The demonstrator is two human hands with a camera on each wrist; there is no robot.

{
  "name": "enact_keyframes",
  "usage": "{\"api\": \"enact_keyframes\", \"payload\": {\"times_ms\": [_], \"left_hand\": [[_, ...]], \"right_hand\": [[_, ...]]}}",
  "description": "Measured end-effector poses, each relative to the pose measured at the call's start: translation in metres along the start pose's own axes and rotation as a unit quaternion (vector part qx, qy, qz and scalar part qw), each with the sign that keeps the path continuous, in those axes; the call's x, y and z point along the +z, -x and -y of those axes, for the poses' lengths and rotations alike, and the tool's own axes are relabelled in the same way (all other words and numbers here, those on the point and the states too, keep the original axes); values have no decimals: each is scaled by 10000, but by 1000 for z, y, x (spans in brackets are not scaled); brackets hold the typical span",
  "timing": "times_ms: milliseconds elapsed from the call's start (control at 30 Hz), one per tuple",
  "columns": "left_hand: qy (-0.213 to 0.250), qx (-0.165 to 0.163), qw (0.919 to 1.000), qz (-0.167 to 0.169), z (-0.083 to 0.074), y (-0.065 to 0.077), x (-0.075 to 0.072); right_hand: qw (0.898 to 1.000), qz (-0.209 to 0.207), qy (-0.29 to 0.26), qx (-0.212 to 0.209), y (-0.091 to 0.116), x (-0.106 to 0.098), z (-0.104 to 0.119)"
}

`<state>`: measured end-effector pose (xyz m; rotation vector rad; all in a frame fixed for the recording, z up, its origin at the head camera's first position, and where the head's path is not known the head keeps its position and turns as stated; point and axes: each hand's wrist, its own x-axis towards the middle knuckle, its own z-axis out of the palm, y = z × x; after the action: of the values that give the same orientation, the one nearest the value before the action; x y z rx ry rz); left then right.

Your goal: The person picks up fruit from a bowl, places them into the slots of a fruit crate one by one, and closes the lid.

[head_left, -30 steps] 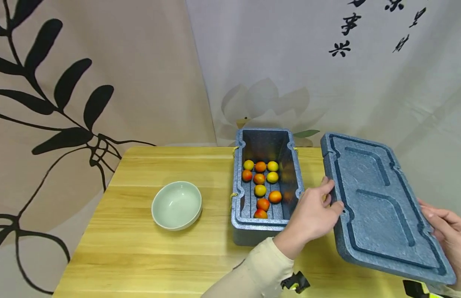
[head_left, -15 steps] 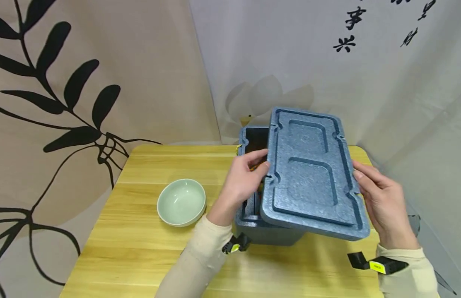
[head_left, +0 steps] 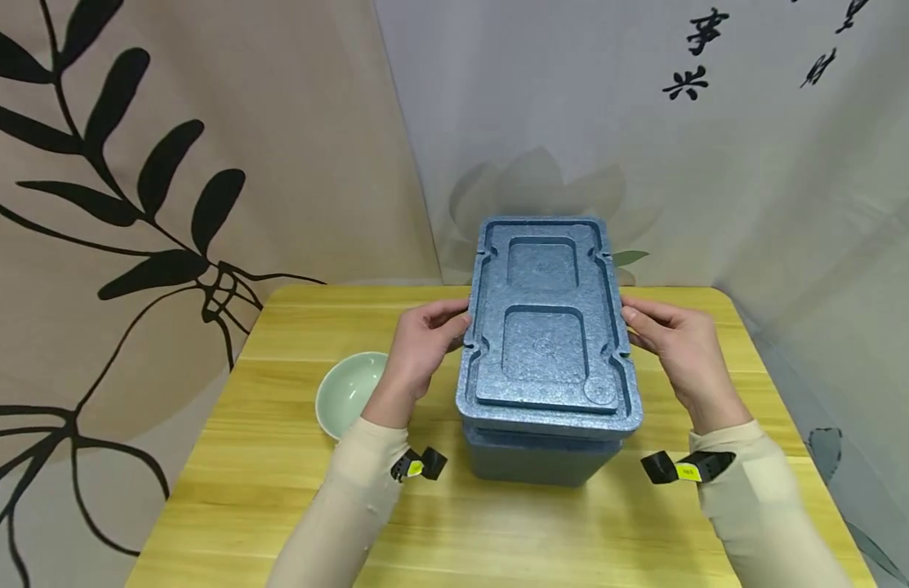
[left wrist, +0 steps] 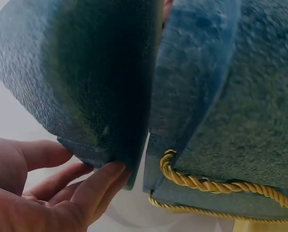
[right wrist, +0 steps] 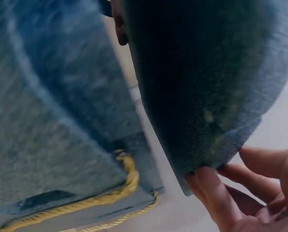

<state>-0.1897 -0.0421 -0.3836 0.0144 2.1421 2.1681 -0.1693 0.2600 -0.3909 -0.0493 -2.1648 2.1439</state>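
A blue-grey foam lid with two recessed panels is held level over the matching foam box in the head view. My left hand grips its left edge, thumb on top and fingers beneath. On the opposite edge my right hand holds it the same way. In the left wrist view a narrow gap shows between the lid and the box. The right wrist view shows a like gap between lid and box wall. The inside of the box is hidden under the lid.
A pale green bowl stands on the wooden table, left of the box and partly behind the left forearm. Gold rope runs along the box's side. A printed curtain hangs behind the table.
Both hands have carried the lid leftward from the right side to above the box, straightening it from a tilt. The orange and yellow fruits inside have gone out of sight beneath it.
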Motion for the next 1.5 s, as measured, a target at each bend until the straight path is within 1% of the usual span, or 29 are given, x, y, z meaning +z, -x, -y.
{"api": "enact_keyframes", "payload": {"times_ms": [67,200,333,433,500,567,600,667,733,767,833,900,967,1067,1133,1233,1267,1300,1400,1433,1500], "left_hand": [[-2,-28,10000,-20,0,0,-1],[83,-116,9999,43,0,-1,-3],[147,-186,9997,78,-2,-4,-5],[143,-107,9998,117,-7,-5,-5],[154,11,9997,165,-14,-6,-6],[211,216,9993,239,-25,-5,-8],[213,402,9985,291,-31,-5,-9],[164,891,9950,427,-45,-4,-12],[-38,1539,9865,563,-59,-2,-14],[-187,1910,9796,602,-65,0,-15],[-585,2634,9613,549,-75,4,-15],[-900,3282,9396,365,-79,7,-13],[-1040,3817,9183,122,-77,9,-10],[-996,4424,8911,-170,-66,7,-6],[-939,4708,8766,-343,-57,5,-3],[-897,4950,8625,-553,-45,1,0],[-878,4992,8598,-621,-41,0,1],[-843,5034,8573,-666,-38,-2,1],[-777,5138,8516,-693,-31,-5,3],[-735,5163,8506,-672,-30,-5,4],[-592,5165,8525,-549,-27,-7,5]], "right_hand": [[9998,24,-160,65,-1,0,-2],[9993,8,-357,141,-1,1,-5],[9993,3,-326,187,-1,2,-4],[9996,-2,-275,112,-2,2,-2],[9993,-6,-363,-82,-2,3,2],[9972,-31,-579,-465,-2,4,9],[9944,-65,-751,-746,-2,5,14],[9844,-206,-1066,-1384,-1,8,26],[9668,-394,-1392,-2108,1,13,38],[9561,-518,-1492,-2468,2,15,44],[9352,-750,-1678,-3026,5,21,55],[9150,-907,-1885,-3449,8,27,62],[9012,-986,-2076,-3674,11,32,67],[8892,-968,-2493,-3713,15,36,68],[8880,-895,-2703,-3611,16,35,67],[8922,-759,-2909,-3372,17,31,62],[8948,-709,-2930,-3293,17,29,60],[8996,-684,-2866,-3223,16,28,59],[9120,-680,-2718,-2995,15,25,56],[9154,-708,-2706,-2895,15,25,55],[9199,-728,-2757,-2692,15,25,55]]}}
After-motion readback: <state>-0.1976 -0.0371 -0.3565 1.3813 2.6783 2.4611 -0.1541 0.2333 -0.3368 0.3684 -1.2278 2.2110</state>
